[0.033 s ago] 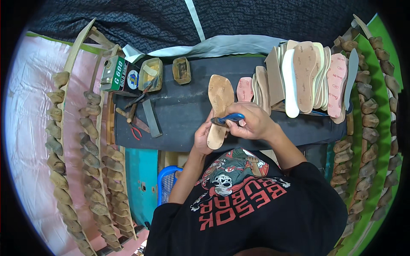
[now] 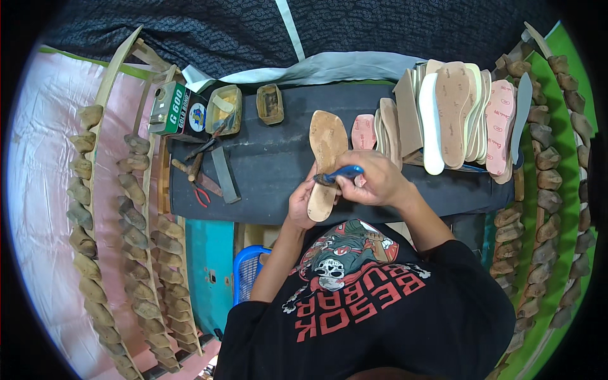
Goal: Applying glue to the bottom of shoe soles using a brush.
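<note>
A tan insole with a wide forepart and a narrower heel stands lengthwise in front of me, over the near edge of the table. My left hand is closed on its left side near the heel. In my right hand is a blue-handled brush, gripped with fingers wrapped round the handle. The brush's dark head rests on the narrow middle of the insole. Just beyond my right hand, a small row of pink and tan insoles stands on the table; my hand hides its lower part.
A dark-covered table bears stacked insoles at right. At left are a green can, a glue-stained tub, a small square container, red-handled pliers, a hammer and a grey bar. Racks of shoe lasts flank both sides.
</note>
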`<state>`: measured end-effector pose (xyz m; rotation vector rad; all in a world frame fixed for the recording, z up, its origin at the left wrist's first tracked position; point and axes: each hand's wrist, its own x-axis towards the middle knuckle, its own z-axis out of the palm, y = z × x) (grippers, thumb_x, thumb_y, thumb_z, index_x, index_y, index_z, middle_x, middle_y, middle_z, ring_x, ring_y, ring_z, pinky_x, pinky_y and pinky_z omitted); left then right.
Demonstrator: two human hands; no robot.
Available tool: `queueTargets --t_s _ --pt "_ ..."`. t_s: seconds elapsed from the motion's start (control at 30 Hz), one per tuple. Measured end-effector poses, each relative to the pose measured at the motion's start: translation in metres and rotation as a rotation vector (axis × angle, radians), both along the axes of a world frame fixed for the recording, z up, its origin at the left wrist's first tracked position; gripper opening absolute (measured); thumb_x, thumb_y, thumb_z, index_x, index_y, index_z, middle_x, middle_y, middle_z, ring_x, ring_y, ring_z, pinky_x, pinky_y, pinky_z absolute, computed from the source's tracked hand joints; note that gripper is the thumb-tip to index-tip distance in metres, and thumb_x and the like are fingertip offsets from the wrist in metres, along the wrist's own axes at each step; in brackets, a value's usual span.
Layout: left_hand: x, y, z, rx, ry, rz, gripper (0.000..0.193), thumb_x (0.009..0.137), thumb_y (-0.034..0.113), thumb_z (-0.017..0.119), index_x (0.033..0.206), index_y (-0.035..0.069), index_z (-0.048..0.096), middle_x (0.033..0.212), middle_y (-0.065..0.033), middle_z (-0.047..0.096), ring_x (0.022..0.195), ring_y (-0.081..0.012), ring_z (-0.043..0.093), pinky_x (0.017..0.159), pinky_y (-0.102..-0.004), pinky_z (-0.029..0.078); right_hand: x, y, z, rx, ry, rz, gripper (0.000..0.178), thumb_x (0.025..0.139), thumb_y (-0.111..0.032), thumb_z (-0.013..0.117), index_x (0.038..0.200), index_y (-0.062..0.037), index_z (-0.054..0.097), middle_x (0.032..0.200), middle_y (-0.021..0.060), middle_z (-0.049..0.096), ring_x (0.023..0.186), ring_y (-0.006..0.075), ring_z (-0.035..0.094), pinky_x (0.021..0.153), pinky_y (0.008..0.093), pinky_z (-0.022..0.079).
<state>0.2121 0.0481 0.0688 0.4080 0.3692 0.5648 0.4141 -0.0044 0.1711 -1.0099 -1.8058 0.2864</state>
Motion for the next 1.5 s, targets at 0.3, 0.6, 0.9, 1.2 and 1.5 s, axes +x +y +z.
queueTargets --t_s 0.3,0.6,0.9,1.2,1.5 --pt "-0.002 0.012 0.005 -0.042 -0.124 0.042 0.067 0.100 0.027 0.036 0.162 0.014 0.017 0.140 -0.0125 0.055 0.107 -0.0284 0.065 0.089 -0.0434 0.055 -0.012 0.006 0.001 0.008 0.016 -0.050 0.026 0.083 -0.008 0.071 0.105 -0.0015 0.059 0.086 0.0124 0.067 0.069 0.0285 0.066 0.063 0.0373 0.052" --pt "-0.006 0.019 0.006 0.098 -0.151 -0.055 0.069 0.099 0.026 0.035 0.163 0.013 0.012 0.141 -0.0140 0.053 0.103 -0.0293 0.067 0.084 -0.0417 0.057 -0.007 0.013 0.005 0.033 0.114 -0.247 0.024 0.082 -0.006 0.071 0.103 -0.0004 0.060 0.083 0.0123 0.066 0.066 0.0261 0.065 0.059 0.0352 0.051" --pt "0.007 0.019 0.017 0.152 -0.046 0.052 0.067 0.101 0.022 0.038 0.162 0.010 0.013 0.158 -0.0126 0.037 0.139 -0.0276 0.046 0.115 -0.0407 0.039 -0.019 0.003 0.004 0.022 0.067 -0.069 0.024 0.083 -0.009 0.071 0.101 -0.0003 0.060 0.075 0.0116 0.062 0.062 0.0294 0.064 0.057 0.0383 0.050" --pt "0.026 0.017 0.032 0.141 0.059 0.201 0.070 0.103 0.028 0.045 0.163 0.013 0.010 0.145 -0.0126 0.051 0.107 -0.0248 0.067 0.083 -0.0378 0.059 -0.007 -0.005 0.001 -0.003 0.088 -0.096 0.022 0.081 -0.008 0.072 0.099 -0.0024 0.060 0.069 0.0081 0.060 0.055 0.0246 0.061 0.054 0.0347 0.047" --pt "0.018 0.021 0.018 0.281 0.029 -0.019 0.070 0.104 0.031 0.045 0.162 0.011 0.012 0.144 -0.0146 0.051 0.105 -0.0251 0.067 0.080 -0.0338 0.060 0.013 0.005 -0.003 -0.034 0.096 -0.281 0.019 0.080 -0.007 0.070 0.096 -0.0031 0.060 0.065 0.0066 0.056 0.051 0.0211 0.056 0.050 0.0339 0.044"
